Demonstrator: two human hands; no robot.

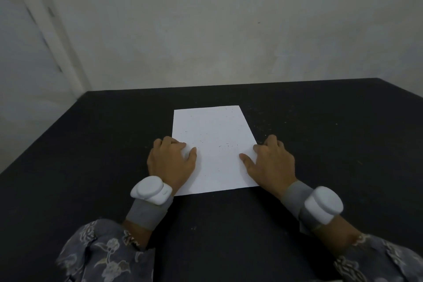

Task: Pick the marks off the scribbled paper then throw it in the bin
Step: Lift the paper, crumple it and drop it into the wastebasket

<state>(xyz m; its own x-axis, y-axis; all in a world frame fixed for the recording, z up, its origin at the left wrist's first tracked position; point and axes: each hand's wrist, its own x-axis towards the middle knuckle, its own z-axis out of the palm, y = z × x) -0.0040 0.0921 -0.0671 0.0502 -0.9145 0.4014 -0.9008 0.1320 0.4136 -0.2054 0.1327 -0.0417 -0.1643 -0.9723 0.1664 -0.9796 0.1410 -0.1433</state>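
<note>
A white sheet of paper (215, 144) lies flat on the black table (91, 144), speckled with small dark marks around its middle. My left hand (170, 160) rests on the sheet's left edge, fingers loosely curled, thumb lying on the paper. At the right edge my right hand (271, 160) rests with its thumb and a fingertip on the sheet. Neither hand grips the paper. No bin is in view.
Small pale crumbs (270, 121) are scattered on the table to the right of the sheet. A plain wall (206, 30) stands behind the table's far edge, with a white door frame (45, 30) at the left. Both wrists wear white sensor bands.
</note>
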